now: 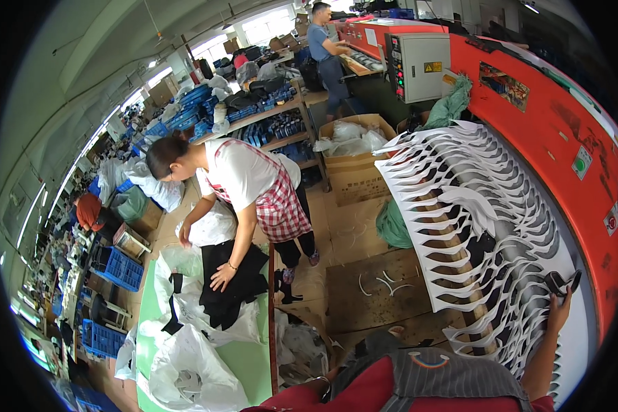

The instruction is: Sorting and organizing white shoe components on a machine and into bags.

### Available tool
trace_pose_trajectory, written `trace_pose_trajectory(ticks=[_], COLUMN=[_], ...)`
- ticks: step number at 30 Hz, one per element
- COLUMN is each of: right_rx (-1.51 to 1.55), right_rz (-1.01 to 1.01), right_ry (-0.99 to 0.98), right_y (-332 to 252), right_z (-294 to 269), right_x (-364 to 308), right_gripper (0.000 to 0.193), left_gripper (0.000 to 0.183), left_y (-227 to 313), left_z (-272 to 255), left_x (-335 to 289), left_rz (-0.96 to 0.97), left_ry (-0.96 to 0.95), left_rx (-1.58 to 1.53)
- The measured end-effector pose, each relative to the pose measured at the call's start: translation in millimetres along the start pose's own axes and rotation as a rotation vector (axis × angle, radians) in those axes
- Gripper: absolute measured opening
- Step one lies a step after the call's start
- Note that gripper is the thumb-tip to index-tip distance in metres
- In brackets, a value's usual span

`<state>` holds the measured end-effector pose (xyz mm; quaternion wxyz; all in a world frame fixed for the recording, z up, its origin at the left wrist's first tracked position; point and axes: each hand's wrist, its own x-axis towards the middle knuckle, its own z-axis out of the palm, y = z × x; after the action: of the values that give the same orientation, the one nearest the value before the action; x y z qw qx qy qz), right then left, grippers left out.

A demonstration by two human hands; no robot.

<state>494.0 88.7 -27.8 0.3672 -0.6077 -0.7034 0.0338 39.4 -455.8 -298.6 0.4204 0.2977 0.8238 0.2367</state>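
Observation:
At the right, my right hand [561, 307] is raised beside the white cut-out sheet, its fingers closed on a small black curved piece [560, 282]. Leaf-shaped openings run in rows through this white sheet [453, 226], leaving wavy strips that hang over the machine's edge. A loose white strip lies bunched on top of it. My left forearm, with a bracelet at the wrist [321, 380], comes in at the bottom middle. Dark grey material in front of my body hides most of the left hand, so its fingers cannot be made out.
A long red machine [556, 117] with a grey control box [417, 66] curves along the right. A co-worker in a checked apron [281, 206] handles black fabric [230, 285] on a green table [254, 367]. A cardboard box [353, 175] and white scraps [391, 285] are on the floor.

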Motion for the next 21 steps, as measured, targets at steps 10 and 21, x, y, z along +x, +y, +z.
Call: trace_pose_trajectory(ticks=[10,21], right_rx=[0.149,0.137], right_rz=[0.155,0.081], right_ry=[-0.16,0.012], right_y=[16,13], right_z=[-6,24], right_x=[32,24], right_gripper=[0.037,0.057], left_gripper=[0.029,0.037], left_y=[6,143], left_z=[-21,-134], left_x=[29,77], left_rz=[0.118,0.166], left_ry=[0.057,0.095], left_rx=[0.377,0.582])
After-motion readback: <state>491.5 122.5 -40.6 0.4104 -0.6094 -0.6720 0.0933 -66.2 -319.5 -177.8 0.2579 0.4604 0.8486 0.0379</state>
